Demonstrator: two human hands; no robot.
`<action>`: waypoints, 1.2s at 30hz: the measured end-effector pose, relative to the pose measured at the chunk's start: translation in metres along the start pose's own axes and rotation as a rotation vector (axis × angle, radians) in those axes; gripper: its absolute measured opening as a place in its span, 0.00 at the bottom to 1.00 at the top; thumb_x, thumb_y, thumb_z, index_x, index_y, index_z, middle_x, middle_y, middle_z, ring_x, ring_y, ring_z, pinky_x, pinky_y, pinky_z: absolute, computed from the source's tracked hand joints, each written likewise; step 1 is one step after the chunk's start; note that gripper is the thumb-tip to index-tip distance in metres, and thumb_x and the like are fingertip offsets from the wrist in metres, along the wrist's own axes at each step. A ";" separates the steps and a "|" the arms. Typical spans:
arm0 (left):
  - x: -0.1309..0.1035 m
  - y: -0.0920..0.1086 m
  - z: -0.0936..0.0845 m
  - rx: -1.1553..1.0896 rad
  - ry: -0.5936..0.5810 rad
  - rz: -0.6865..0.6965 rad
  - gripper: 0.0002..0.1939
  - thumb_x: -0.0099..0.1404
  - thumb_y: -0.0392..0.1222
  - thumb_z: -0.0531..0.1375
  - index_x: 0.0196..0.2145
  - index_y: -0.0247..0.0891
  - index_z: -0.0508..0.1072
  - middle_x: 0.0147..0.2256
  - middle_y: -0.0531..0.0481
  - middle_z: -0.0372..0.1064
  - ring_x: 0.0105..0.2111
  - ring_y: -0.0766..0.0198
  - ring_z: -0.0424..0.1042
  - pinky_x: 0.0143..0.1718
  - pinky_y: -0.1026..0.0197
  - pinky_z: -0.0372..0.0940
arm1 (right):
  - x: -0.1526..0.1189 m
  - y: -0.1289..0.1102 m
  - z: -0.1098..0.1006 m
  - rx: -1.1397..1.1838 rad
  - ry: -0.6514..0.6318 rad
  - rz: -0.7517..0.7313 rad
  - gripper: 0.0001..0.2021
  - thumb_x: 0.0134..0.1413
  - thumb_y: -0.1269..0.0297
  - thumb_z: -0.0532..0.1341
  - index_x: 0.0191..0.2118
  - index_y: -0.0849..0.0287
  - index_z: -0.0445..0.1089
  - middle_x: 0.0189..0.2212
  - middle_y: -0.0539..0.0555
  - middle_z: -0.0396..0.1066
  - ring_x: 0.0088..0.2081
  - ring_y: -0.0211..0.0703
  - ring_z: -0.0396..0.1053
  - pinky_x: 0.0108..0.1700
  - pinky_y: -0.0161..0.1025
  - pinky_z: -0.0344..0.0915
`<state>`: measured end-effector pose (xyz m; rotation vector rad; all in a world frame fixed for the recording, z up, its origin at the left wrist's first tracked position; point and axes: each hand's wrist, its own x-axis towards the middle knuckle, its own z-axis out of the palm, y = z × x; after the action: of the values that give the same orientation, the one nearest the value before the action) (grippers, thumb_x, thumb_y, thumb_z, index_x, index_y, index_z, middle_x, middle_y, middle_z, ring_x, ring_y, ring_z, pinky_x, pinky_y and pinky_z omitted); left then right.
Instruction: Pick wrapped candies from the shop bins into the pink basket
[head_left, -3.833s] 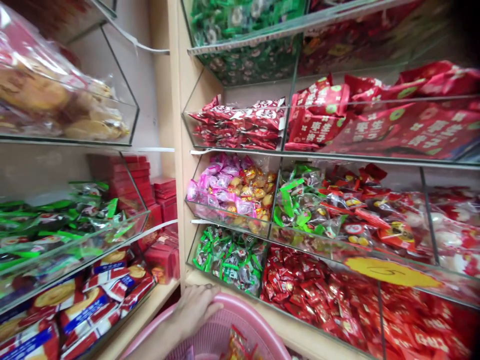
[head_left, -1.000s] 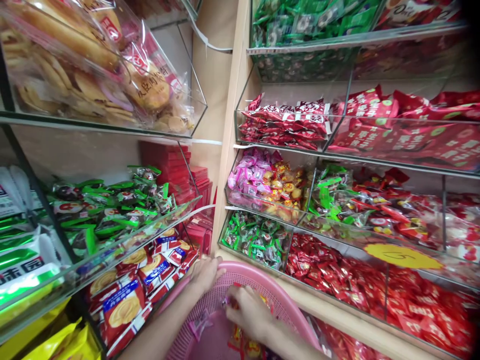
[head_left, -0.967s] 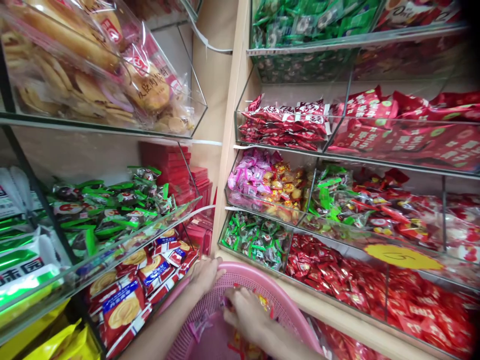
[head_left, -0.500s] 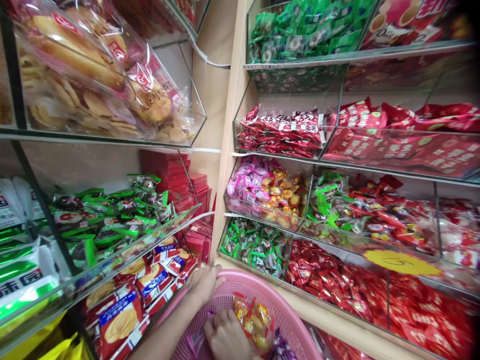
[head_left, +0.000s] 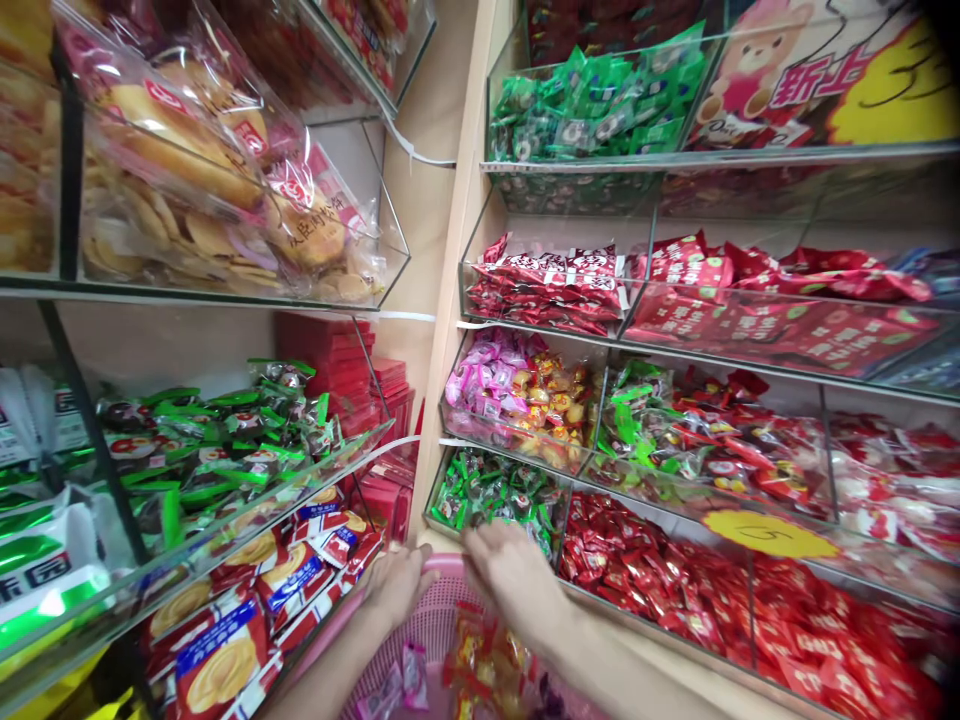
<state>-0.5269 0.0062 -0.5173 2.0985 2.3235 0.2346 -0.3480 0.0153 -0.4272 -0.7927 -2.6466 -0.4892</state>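
Note:
A pink perforated basket (head_left: 442, 590) stands at the bottom centre, holding pink-wrapped sweets (head_left: 405, 680) and yellow-and-red packets (head_left: 487, 660). My left hand (head_left: 397, 590) is closed round its far left rim. Above the basket's far side is my right hand (head_left: 506, 570), somewhat blurred, its fingers bent towards the front of the bin of green-wrapped sweets (head_left: 472, 490). Whether anything lies under those fingers is hidden.
Glass-fronted shelves rise on both sides of a wooden post (head_left: 442, 250). Bagged pastries (head_left: 195, 190) and red-and-blue biscuit packs (head_left: 225, 660) are on the left. Red-wrapped sweets (head_left: 660, 570) and a yellow price tag (head_left: 772, 534) are on the right.
My right hand has risen out of the basket and moved forward to its far side. My left hand stays on the rim. The view has shifted slightly.

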 end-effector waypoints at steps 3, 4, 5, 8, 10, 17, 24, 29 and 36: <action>0.000 0.001 -0.001 -0.007 -0.012 -0.004 0.17 0.62 0.49 0.48 0.45 0.43 0.67 0.39 0.44 0.71 0.40 0.54 0.70 0.37 0.58 0.61 | 0.022 0.040 -0.036 -0.017 0.212 0.100 0.06 0.57 0.70 0.51 0.36 0.60 0.65 0.29 0.54 0.68 0.34 0.43 0.63 0.36 0.37 0.57; 0.000 0.002 -0.001 -0.007 -0.014 -0.007 0.18 0.62 0.49 0.48 0.45 0.43 0.67 0.39 0.44 0.71 0.40 0.54 0.70 0.38 0.57 0.61 | 0.029 0.052 -0.047 -0.010 0.291 0.126 0.07 0.58 0.69 0.50 0.37 0.60 0.65 0.30 0.54 0.67 0.35 0.43 0.63 0.37 0.36 0.57; 0.000 0.002 -0.002 -0.006 -0.013 -0.012 0.18 0.62 0.49 0.47 0.45 0.43 0.67 0.39 0.44 0.71 0.40 0.55 0.70 0.38 0.57 0.61 | 0.037 0.064 -0.055 0.000 0.360 0.148 0.07 0.58 0.68 0.50 0.38 0.59 0.65 0.31 0.54 0.67 0.36 0.43 0.63 0.38 0.36 0.57; 0.000 0.003 -0.001 -0.017 -0.015 -0.026 0.18 0.62 0.50 0.47 0.46 0.44 0.67 0.40 0.45 0.71 0.42 0.55 0.69 0.39 0.58 0.60 | 0.056 0.093 -0.072 0.037 0.456 0.204 0.07 0.56 0.67 0.53 0.40 0.59 0.65 0.34 0.54 0.67 0.37 0.43 0.62 0.39 0.36 0.57; 0.000 0.003 -0.001 -0.028 -0.018 -0.027 0.19 0.63 0.50 0.47 0.47 0.44 0.67 0.41 0.45 0.71 0.43 0.55 0.68 0.40 0.58 0.60 | 0.066 0.106 -0.075 0.075 0.427 0.233 0.08 0.53 0.67 0.56 0.40 0.59 0.65 0.34 0.54 0.68 0.38 0.44 0.63 0.40 0.37 0.57; 0.001 0.001 0.000 -0.016 0.006 -0.007 0.19 0.63 0.50 0.47 0.48 0.43 0.67 0.41 0.45 0.71 0.43 0.53 0.68 0.40 0.56 0.61 | 0.078 0.125 -0.067 0.252 0.284 0.232 0.10 0.49 0.63 0.61 0.38 0.60 0.68 0.35 0.54 0.67 0.37 0.42 0.65 0.39 0.36 0.59; -0.001 0.000 0.003 0.000 0.036 -0.011 0.18 0.62 0.49 0.48 0.47 0.44 0.68 0.39 0.46 0.72 0.42 0.55 0.69 0.39 0.57 0.61 | 0.079 0.125 -0.070 0.055 0.281 0.103 0.10 0.58 0.64 0.53 0.36 0.57 0.72 0.34 0.54 0.68 0.36 0.40 0.65 0.37 0.34 0.59; -0.002 0.000 -0.001 -0.021 0.017 -0.023 0.19 0.63 0.49 0.47 0.48 0.43 0.68 0.40 0.45 0.72 0.42 0.54 0.69 0.39 0.57 0.61 | 0.074 0.126 -0.079 0.017 0.352 0.017 0.13 0.61 0.63 0.50 0.39 0.58 0.71 0.35 0.56 0.69 0.39 0.42 0.65 0.40 0.36 0.61; -0.001 0.000 0.000 -0.013 0.011 -0.007 0.19 0.63 0.49 0.48 0.48 0.43 0.67 0.41 0.45 0.71 0.44 0.54 0.68 0.41 0.56 0.61 | 0.068 0.128 -0.087 0.231 0.494 -0.034 0.12 0.59 0.62 0.52 0.38 0.59 0.71 0.32 0.55 0.70 0.34 0.41 0.68 0.37 0.36 0.62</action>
<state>-0.5264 0.0053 -0.5172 2.0877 2.3290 0.2616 -0.3095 0.1109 -0.2933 -0.4808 -2.2067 -0.3269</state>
